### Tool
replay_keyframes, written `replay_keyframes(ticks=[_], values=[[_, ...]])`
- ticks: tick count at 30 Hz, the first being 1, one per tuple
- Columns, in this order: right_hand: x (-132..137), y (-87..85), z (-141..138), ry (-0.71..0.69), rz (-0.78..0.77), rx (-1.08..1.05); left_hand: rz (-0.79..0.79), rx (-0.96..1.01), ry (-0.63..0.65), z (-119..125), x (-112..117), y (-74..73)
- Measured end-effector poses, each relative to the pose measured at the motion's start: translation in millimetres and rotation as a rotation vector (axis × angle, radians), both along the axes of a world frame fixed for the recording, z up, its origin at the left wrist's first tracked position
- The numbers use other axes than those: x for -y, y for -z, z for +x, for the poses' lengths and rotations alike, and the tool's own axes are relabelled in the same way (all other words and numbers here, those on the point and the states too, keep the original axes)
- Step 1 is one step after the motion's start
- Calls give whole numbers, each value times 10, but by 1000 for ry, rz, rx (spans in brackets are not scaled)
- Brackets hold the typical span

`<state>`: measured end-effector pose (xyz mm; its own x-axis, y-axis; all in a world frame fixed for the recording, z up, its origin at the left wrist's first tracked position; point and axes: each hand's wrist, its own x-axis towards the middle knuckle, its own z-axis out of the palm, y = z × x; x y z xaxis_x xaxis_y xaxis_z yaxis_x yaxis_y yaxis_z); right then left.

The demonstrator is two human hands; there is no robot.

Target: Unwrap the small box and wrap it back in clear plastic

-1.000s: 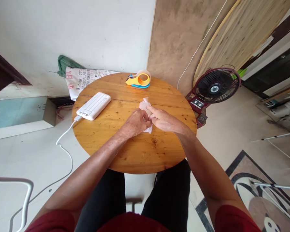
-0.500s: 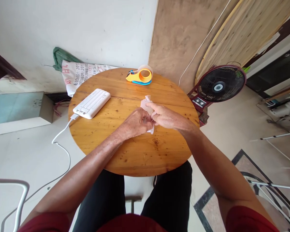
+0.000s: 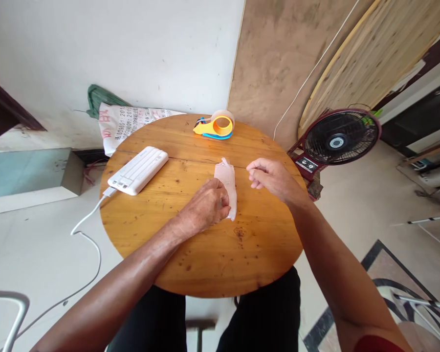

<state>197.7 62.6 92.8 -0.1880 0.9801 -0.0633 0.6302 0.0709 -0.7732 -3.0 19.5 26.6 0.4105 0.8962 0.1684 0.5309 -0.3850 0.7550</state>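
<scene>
On the round wooden table (image 3: 190,254), a flat pale pink packet (image 3: 229,178) lies near the middle, its long side running away from the person and its far end narrowing to a small crumpled tuft; the contents are too small to identify. All positions below are relative to this packet. The left hand (image 3: 207,205) is at its left edge, back of the hand upward, fingers curled over the near half; whether the fingers clamp the packet or only rest against it cannot be told. The right hand (image 3: 269,177) is just beside it on the right, apart from both the packet and the left hand, with the fingers loosely bent. Beyond the far end of the packet sits a yellow and blue tape dispenser (image 3: 207,129), fitted with a roll of clear tape. Well to the left of the packet lies a white power bank (image 3: 139,170); a white plug (image 3: 109,191) is seated in its near end, and the attached cable (image 3: 99,260) drops to the floor. Far left beyond the packet, past the table edge, is a printed sack (image 3: 121,122). To the right, off the table, stands a maroon electric fan (image 3: 336,142).
</scene>
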Motion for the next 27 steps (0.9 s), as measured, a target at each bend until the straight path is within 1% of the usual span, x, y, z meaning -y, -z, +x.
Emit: replay_keyframes(ticks=[3, 6, 8, 10, 13, 17, 21, 24, 27], values=[[-127, 178, -29, -9, 72, 101, 15, -2, 7, -11, 1, 15], [-219, 337, -135, 17, 169, 177, 43, -10, 22, -30, -6, 18], [-249, 388, -214, 28, 216, 276, 72, -12, 50, -39, -20, 14], [-261, 403, -275, 32, 230, 374, 94, -5, 89, -41, -42, 15], [-268, 416, -300, 32, 245, 420, 61, 16, 117, -38, -80, 42], [-267, 462, -214, 41, 282, 324, -79, 45, 116, -41, -114, 85], [-246, 510, -133, 82, 282, 142, -177, 56, 109, -37, -132, 54], [-235, 534, -128, 75, 248, 15, -189, 41, 102, -30, -138, 23], [-236, 540, -135, 19, 150, -130, -155, 37, 105, -28, -129, 32]])
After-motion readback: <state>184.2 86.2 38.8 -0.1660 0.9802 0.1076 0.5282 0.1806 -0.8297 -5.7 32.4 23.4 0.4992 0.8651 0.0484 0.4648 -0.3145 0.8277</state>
